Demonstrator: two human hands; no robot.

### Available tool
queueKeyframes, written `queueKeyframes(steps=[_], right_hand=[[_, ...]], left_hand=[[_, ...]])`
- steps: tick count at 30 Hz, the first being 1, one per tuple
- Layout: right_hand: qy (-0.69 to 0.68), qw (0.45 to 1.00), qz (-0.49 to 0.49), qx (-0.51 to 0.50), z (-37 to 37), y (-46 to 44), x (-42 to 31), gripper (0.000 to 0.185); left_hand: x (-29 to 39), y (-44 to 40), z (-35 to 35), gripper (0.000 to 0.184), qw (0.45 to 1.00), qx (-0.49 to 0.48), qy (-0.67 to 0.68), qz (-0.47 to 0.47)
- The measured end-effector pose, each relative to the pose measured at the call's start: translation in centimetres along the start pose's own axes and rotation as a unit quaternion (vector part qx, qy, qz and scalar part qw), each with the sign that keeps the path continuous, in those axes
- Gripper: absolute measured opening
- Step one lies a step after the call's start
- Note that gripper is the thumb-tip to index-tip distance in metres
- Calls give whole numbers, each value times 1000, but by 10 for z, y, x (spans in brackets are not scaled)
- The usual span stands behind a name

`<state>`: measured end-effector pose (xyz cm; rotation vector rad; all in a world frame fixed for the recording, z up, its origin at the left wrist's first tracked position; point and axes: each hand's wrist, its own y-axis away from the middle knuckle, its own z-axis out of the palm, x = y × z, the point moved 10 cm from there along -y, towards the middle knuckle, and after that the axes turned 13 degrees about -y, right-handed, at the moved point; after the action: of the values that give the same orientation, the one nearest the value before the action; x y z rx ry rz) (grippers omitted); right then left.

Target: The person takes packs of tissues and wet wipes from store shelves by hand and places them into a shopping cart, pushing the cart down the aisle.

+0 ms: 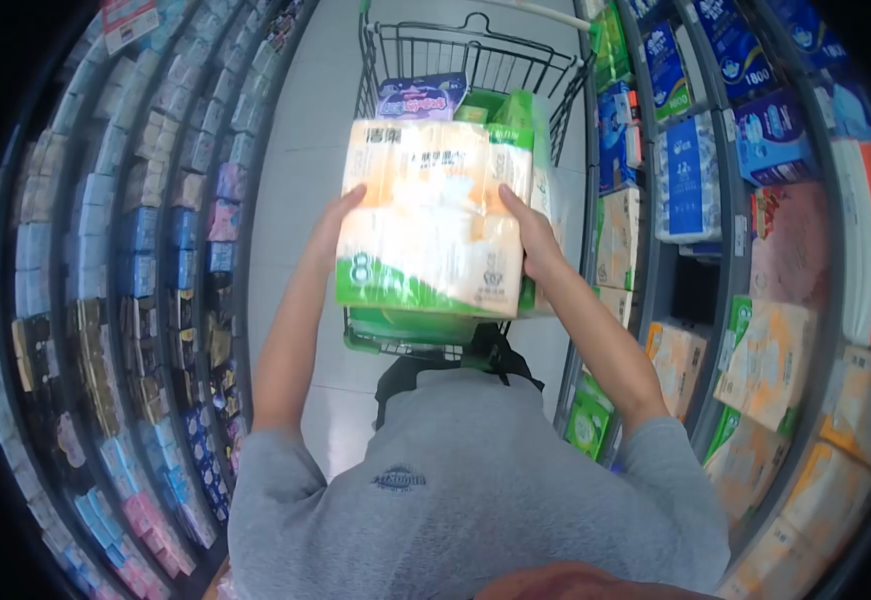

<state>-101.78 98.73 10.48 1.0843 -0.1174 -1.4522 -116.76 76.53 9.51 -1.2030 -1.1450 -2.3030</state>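
A large orange, white and green tissue pack (430, 220) is held up between both hands, over the near part of a shopping cart (485, 50). My left hand (340, 215) grips its left side, thumb on the front edge. On the right side my right hand (530, 230) is wrapped round the edge, thumb in front. The other fingers of both hands are mostly hidden behind the pack. Behind it, a purple package (420, 97) and a green package (512, 120) lie in the cart.
Shelves of small packages (145, 250) line the left side. The right shelves hold blue tissue packs (687, 175) and more orange-and-white packs (767, 360). Pale floor tiles (300, 130) show left of the cart. A green cart edge (405, 345) is close to my body.
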Motion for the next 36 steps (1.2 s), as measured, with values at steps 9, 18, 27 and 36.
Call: queueKeyframes(steps=[9, 18, 27, 36], right_hand=[[-80, 997, 9, -20, 10, -188, -71, 57], [-95, 995, -20, -2, 2, -281, -65, 63], [-86, 995, -47, 7, -22, -304, -50, 68], [388, 887, -202, 146, -17, -227, -57, 92]], left_hand=[[63, -185, -29, 59, 992, 47, -93, -72], [68, -284, -97, 55, 891, 92, -444, 20], [67, -268, -96, 53, 827, 270, -493, 10], [45, -166, -33, 60, 675, 319, -650, 144]])
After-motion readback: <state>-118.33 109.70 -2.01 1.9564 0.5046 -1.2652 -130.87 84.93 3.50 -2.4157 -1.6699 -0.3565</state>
